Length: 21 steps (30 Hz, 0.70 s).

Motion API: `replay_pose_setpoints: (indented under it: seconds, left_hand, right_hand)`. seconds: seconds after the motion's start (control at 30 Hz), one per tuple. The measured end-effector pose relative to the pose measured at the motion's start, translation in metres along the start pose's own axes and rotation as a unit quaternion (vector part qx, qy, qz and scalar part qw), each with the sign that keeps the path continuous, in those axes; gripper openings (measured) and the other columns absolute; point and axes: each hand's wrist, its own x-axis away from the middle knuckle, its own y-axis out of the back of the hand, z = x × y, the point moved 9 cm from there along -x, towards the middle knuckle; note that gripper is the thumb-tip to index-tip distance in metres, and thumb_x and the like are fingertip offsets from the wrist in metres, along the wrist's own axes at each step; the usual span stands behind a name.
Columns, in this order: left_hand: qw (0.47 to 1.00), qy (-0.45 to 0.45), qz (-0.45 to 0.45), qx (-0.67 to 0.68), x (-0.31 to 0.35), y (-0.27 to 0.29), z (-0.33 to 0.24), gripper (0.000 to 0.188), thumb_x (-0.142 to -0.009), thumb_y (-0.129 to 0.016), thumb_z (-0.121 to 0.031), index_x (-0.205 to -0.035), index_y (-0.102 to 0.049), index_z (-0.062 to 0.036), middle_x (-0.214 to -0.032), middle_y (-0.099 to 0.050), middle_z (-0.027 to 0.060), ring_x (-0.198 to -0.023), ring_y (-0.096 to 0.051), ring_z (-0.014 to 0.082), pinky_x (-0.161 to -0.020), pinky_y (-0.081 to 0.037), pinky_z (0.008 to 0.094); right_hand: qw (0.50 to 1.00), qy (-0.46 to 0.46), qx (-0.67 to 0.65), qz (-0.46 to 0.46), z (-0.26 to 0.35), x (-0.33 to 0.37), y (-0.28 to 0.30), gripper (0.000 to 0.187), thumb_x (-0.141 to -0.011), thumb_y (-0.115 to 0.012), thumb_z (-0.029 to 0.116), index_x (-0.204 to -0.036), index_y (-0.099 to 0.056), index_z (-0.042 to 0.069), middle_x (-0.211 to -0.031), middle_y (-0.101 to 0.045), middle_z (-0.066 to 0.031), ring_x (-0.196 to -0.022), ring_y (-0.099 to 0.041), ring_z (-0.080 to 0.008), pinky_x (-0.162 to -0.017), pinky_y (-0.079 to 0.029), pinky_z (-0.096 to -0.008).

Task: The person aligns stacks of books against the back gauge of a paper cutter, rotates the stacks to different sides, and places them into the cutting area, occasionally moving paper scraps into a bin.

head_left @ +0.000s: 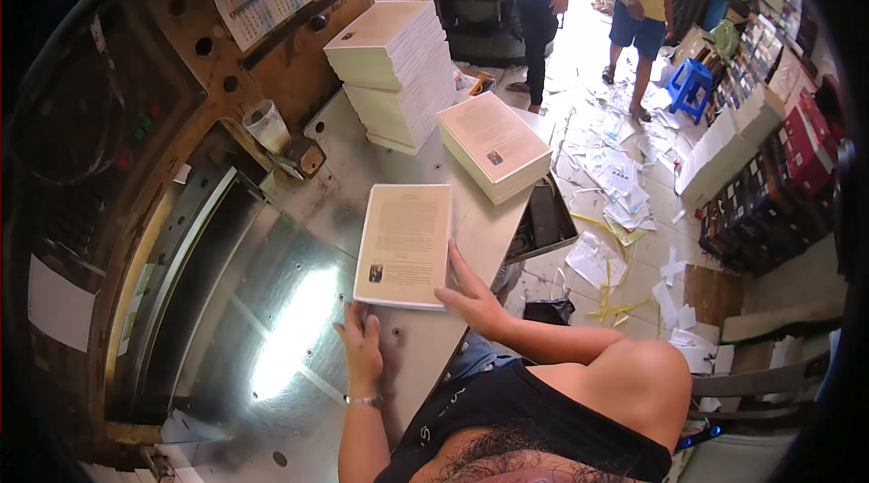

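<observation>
A cream-covered book [405, 243], with small print and a little dark picture near its lower left, lies flat on the metal table [299, 239]. I cannot tell whether one book or a thin pile lies there. My left hand [363, 349], a bracelet at its wrist, has its fingers stretched up to the book's near left corner. Along the right edge rests my right hand [472, 297], fingers extended and thumb at the near right corner. Neither hand is wrapped round the book. Just beyond it sits a squared stack of similar books [496, 143].
A taller book pile [391, 76] stands at the table's far end. A plastic cup [268, 125] sits by the machine frame [231, 85] on the left. Two people stand beyond, near a blue stool [690, 87]. Paper scraps [615, 175] litter the floor; more books [729, 143] line the right.
</observation>
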Motion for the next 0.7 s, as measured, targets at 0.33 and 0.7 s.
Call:
replay_pose_setpoints:
  seconds: [0.33, 0.7]
  left_hand:
    - [0.993, 0.005, 0.117, 0.03, 0.069, -0.009, -0.037, 0.066, -0.099, -0.048, -0.039, -0.146, -0.036, 0.0058, -0.152, -0.04, 0.0225, -0.147, -0.029, 0.0351, -0.122, -0.004, 0.0478]
    - [0.96, 0.082, -0.102, 0.246, 0.004, 0.112, 0.081, 0.093, -0.098, -0.01, -0.071, -0.154, -0.023, 0.002, -0.158, -0.03, 0.0174, -0.148, -0.024, 0.0276, -0.122, -0.01, 0.0391]
  right_hand:
    - [0.968, -0.111, 0.019, 0.226, 0.02, -0.034, 0.008, 0.083, -0.08, -0.051, 0.001, -0.157, -0.021, 0.0, -0.155, -0.039, -0.0124, -0.141, -0.036, -0.0192, -0.116, -0.027, -0.0311]
    - [0.911, -0.129, 0.067, 0.387, -0.017, -0.034, -0.055, 0.079, -0.083, -0.055, 0.011, -0.155, -0.025, 0.0, -0.148, -0.047, -0.0112, -0.132, -0.045, -0.0189, -0.112, -0.032, -0.0304]
